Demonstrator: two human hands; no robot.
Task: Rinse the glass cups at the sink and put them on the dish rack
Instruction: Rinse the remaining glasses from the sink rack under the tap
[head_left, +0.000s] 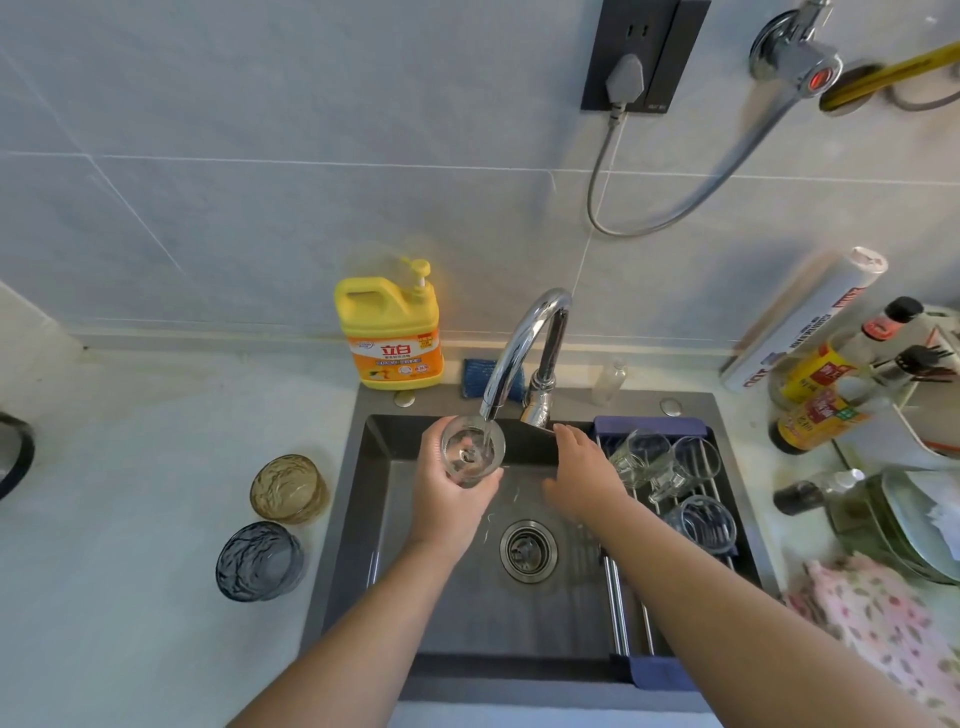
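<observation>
My left hand (447, 499) grips a clear glass cup (471, 451) upright under the chrome faucet (524, 353), and water streams into it. My right hand (584, 475) hovers over the sink beside the faucet base, fingers straight, holding nothing. Three clear glass cups (670, 467) lie on the roll-up dish rack (631, 613) across the sink's right side. An amber glass cup (288, 488) and a grey-blue glass cup (260, 561) stand on the counter left of the sink.
The dark sink (363, 519) has a drain (529, 550) in its middle. A yellow detergent bottle (389, 327) and a blue sponge (475, 376) sit behind it. Sauce bottles (815, 395), plates (914, 519) and a floral cloth (883, 623) crowd the right counter.
</observation>
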